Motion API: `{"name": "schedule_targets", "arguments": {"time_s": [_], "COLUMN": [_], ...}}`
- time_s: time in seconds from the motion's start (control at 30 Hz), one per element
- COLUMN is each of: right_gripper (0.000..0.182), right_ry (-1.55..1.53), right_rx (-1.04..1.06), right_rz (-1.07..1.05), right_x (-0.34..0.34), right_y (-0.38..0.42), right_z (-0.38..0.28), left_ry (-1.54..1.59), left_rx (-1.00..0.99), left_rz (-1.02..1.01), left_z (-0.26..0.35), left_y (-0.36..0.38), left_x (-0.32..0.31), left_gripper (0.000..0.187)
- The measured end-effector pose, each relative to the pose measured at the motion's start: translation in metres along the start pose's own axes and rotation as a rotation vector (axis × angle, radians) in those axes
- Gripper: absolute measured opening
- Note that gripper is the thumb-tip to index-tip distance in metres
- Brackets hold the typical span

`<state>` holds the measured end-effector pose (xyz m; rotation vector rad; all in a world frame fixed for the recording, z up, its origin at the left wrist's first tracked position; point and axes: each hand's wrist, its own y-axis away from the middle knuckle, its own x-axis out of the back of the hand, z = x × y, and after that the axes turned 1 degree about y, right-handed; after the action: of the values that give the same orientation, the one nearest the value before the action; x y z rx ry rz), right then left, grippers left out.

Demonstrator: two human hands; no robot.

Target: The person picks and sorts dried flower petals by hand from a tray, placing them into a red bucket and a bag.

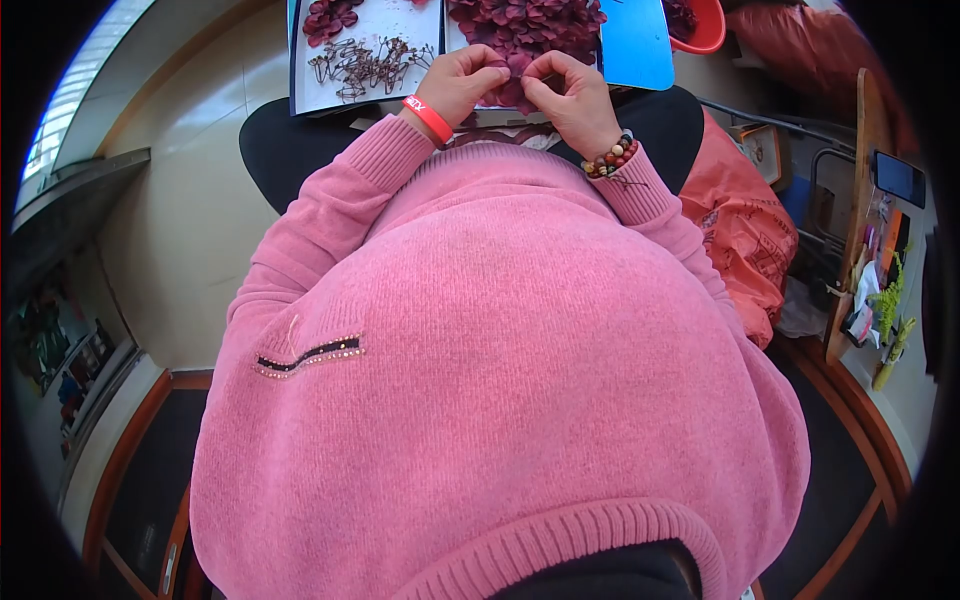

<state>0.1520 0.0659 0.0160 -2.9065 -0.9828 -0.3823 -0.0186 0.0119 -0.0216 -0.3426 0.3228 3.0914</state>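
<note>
Above my lap, my left hand (461,84), with a red wristband (428,120), pinches the left side of a dark red petal piece (518,68). Facing it, my right hand (573,97), with a beaded bracelet (611,157), has thumb and index finger closed on the piece's right side. Just beyond the hands lies a pile of dark red petals (530,25) in a box. Thin brown stems (368,66) lie in the white tray section (408,18) to the left, with a few dark red petals (329,20) above them.
A blue panel (638,45) lies right of the petals, beside a red basin (708,28). Red bags (745,235) stand on the right. Further right, a wooden-edged table (858,220) holds a phone (899,178) and a green plant (888,297).
</note>
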Motion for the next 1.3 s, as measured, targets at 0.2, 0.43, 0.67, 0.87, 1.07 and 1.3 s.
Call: {"name": "schedule_targets", "arguments": {"time_s": [0.2,0.43,0.67,0.87,1.07,1.3], "right_gripper": [0.008,0.010,0.010,0.015,0.014,0.012], "right_ry": [0.092,0.290,-0.148,-0.493,-0.474,-0.291], "right_rx": [-0.003,0.268,0.072,-0.077,-0.018,0.036], "right_rz": [0.016,0.184,0.224,0.105,0.125,0.176], "right_x": [-0.001,-0.009,-0.014,-0.009,-0.011,-0.011], "right_y": [0.002,0.004,0.011,0.010,0.012,0.015], "right_z": [0.005,-0.004,-0.015,-0.020,-0.022,-0.029], "left_ry": [0.055,-0.765,-0.676,-0.725,-0.844,-0.985], "left_rx": [-0.073,-0.712,-1.012,-1.179,-1.137,-1.123], "left_rz": [0.044,0.156,0.306,0.366,0.383,0.346], "left_z": [0.010,0.023,0.025,0.027,0.032,0.041], "left_y": [0.008,0.015,0.016,0.012,0.019,0.022], "left_x": [-0.015,-0.020,-0.026,-0.024,-0.022,-0.027], "left_gripper": [0.009,0.009,0.020,0.024,0.022,0.021]}}
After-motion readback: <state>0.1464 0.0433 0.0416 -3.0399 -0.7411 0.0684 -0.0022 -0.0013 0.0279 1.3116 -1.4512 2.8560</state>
